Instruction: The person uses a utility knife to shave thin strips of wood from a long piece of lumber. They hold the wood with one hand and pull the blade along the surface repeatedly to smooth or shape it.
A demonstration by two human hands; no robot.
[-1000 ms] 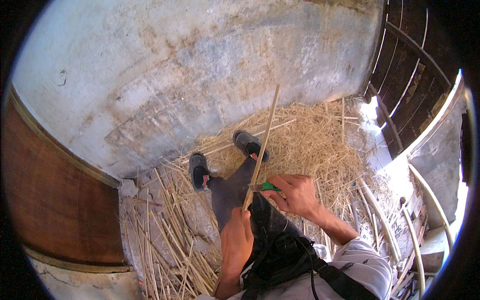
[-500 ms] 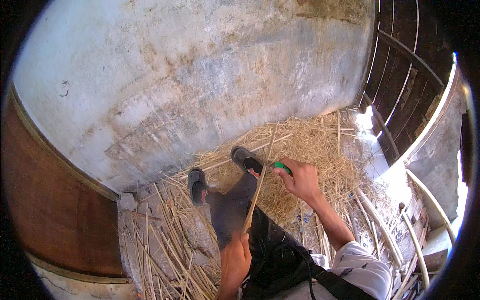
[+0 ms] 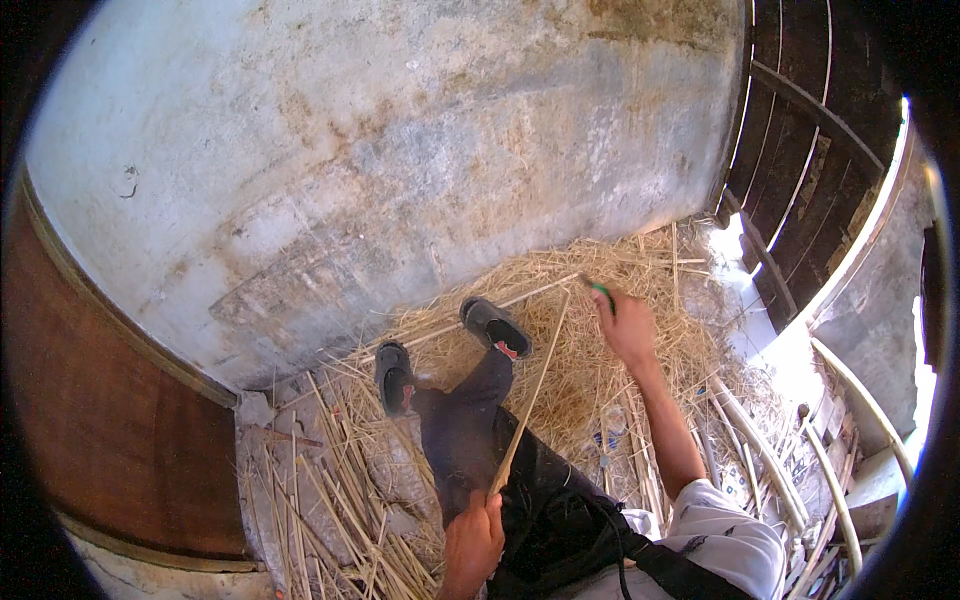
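A long, thin bamboo strip (image 3: 531, 406) slants up and away over my dark trousers. Its near end is gripped in my left hand (image 3: 474, 533), close to my lap. My right hand (image 3: 629, 327) is closed around a knife with a green handle (image 3: 603, 292), just right of the strip's far tip and apart from it. The knife's blade is small and blurred here. Below the strip and the knife lies a heap of pale shavings (image 3: 560, 385). My feet in dark clogs (image 3: 496, 328) rest at the heap's left side.
A stained wall (image 3: 450, 150) rises in front. Many bamboo strips (image 3: 340, 500) lie on the floor to my left, beside a brown panel (image 3: 120, 400). On the right are thicker poles (image 3: 760, 455) and dark slatted boards (image 3: 810, 150) with light coming through.
My right hand with the knife has moved away and slightly right, off the bamboo strip. The left hand has drawn the strip a little nearer to me.
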